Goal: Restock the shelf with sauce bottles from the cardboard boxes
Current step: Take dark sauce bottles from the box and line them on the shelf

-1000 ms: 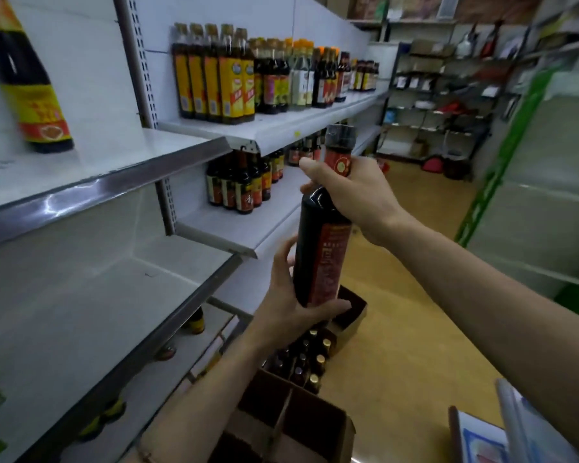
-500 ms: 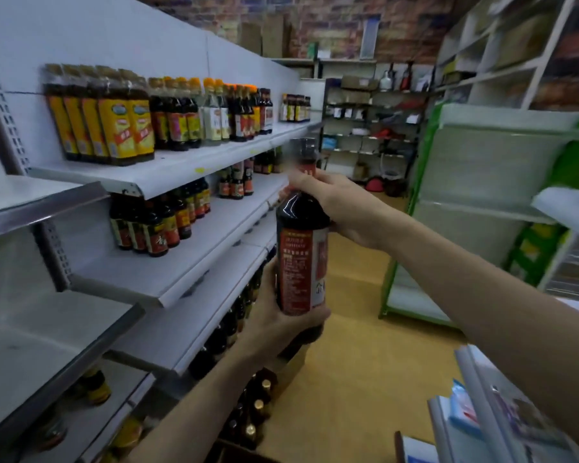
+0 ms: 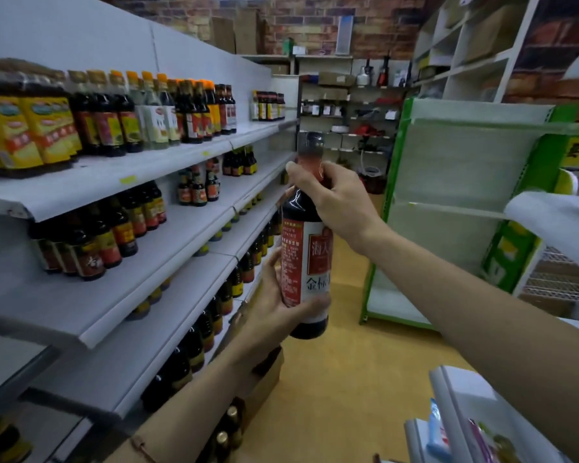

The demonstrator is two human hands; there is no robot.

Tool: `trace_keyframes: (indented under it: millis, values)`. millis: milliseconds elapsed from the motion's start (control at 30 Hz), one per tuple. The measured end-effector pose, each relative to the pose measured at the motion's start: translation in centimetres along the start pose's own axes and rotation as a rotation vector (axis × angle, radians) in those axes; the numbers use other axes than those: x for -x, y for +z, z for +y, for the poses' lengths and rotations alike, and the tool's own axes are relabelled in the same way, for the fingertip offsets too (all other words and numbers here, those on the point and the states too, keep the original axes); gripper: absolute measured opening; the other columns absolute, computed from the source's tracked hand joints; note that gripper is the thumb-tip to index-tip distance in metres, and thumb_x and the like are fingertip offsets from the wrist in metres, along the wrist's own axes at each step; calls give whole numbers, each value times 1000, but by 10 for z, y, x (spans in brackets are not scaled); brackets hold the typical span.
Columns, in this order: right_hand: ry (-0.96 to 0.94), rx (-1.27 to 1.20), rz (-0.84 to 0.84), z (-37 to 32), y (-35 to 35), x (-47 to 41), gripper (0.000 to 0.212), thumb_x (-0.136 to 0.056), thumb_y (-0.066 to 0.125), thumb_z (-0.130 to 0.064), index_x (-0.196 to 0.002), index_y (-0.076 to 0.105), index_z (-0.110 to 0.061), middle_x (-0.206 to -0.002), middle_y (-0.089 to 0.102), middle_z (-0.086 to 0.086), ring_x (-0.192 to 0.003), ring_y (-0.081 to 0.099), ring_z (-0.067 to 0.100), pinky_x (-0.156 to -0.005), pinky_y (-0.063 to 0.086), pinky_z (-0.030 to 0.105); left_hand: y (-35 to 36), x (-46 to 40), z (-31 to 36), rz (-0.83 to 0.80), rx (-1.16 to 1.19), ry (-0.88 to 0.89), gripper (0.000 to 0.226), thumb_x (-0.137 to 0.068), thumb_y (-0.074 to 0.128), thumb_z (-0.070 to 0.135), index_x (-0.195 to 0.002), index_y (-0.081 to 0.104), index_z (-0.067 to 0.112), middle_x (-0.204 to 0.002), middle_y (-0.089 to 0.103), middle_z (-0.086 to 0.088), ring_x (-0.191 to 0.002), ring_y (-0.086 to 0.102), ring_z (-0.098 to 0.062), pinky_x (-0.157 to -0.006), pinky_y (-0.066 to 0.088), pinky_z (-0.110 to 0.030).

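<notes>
I hold a dark sauce bottle (image 3: pixel 304 259) with a red and white label upright in the aisle, right of the white shelf (image 3: pixel 168 242). My right hand (image 3: pixel 335 198) grips its neck and shoulder. My left hand (image 3: pixel 274 305) cups and grips its lower body from behind. Below my left forearm stands a cardboard box (image 3: pixel 264 379) with gold-capped bottles (image 3: pixel 226 426) in it. The shelf carries rows of dark sauce bottles (image 3: pixel 94 242) on its levels, with bare stretches between the groups.
Yellow-labelled bottles (image 3: pixel 30 128) fill the top shelf at left. A green and white shelving unit (image 3: pixel 448 208) stands across the aisle on the right. Packaged goods (image 3: pixel 465 426) sit at the lower right. The wooden floor (image 3: pixel 341 362) runs down the aisle to racks at the back.
The view has swung further right along the shelf. Both hands keep hold of the bottle, which has turned a little, showing more of its white label.
</notes>
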State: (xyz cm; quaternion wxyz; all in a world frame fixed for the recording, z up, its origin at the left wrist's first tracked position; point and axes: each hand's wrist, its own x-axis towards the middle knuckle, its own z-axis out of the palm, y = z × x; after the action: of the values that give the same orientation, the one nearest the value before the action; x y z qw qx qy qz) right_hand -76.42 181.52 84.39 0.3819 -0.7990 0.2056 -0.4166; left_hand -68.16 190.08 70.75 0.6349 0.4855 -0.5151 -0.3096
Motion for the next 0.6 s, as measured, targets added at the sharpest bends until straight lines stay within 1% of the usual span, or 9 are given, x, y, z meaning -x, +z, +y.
trace_keyframes:
  millis: [67, 133, 267, 367, 433, 500, 533, 600]
  values:
    - [-8, 19, 23, 12, -8, -22, 55, -91, 62, -47, -98, 61, 8, -97, 68, 22, -86, 66, 32, -84, 53, 45, 4, -30, -8, 14, 10, 11, 87, -65, 81, 35, -135, 28, 40, -120, 60, 8, -109, 63, -11, -85, 54, -26]
    - [-1, 32, 48, 24, -17, -48, 52, -91, 62, -47, -96, 63, 5, -96, 69, 19, -86, 67, 29, -83, 53, 41, 4, -63, -16, 30, 28, 14, 79, -65, 82, 35, -129, 37, 44, -119, 63, 7, -107, 65, -13, -83, 54, -25]
    - [14, 65, 85, 56, -29, -111, 46, -90, 61, -49, -94, 64, -2, -94, 70, 12, -86, 68, 23, -84, 54, 41, -5, -136, -32, -3, 50, 50, 61, -72, 80, 26, -123, 49, 42, -113, 68, 7, -103, 67, -14, -80, 54, -21]
    - [14, 84, 83, 77, -34, -163, 41, -90, 61, -50, -86, 62, -9, -89, 69, 7, -83, 67, 21, -85, 54, 43, -17, -191, -40, -39, 64, 50, 62, -73, 79, 26, -126, 48, 37, -113, 68, 7, -103, 66, -14, -81, 54, -21]
    - [1, 91, 105, 91, -37, -195, 43, -89, 62, -51, -88, 62, -8, -90, 70, 9, -85, 68, 23, -86, 55, 44, -25, -227, -45, -55, 57, 52, 65, -72, 79, 28, -128, 48, 34, -113, 68, 5, -104, 66, -15, -81, 54, -22]
    - [-15, 93, 123, 105, -40, -226, 40, -89, 61, -51, -86, 63, -12, -91, 71, 8, -85, 68, 23, -87, 55, 45, -32, -265, -53, -65, 47, 65, 67, -70, 78, 32, -130, 47, 32, -114, 68, 5, -104, 66, -15, -82, 54, -23]
    - [-17, 106, 124, 112, -41, -240, 39, -90, 60, -52, -87, 63, -13, -92, 71, 7, -85, 68, 23, -87, 55, 45, -34, -281, -58, -72, 47, 65, 70, -69, 78, 34, -131, 46, 31, -115, 68, 4, -104, 66, -15, -83, 54, -23]
    - [-20, 131, 121, 127, -45, -266, 43, -90, 58, -54, -91, 64, -11, -95, 72, 10, -87, 68, 23, -88, 54, 47, -37, -311, -68, -82, 54, 61, 74, -68, 78, 35, -134, 44, 29, -116, 67, 4, -105, 66, -15, -84, 54, -23]
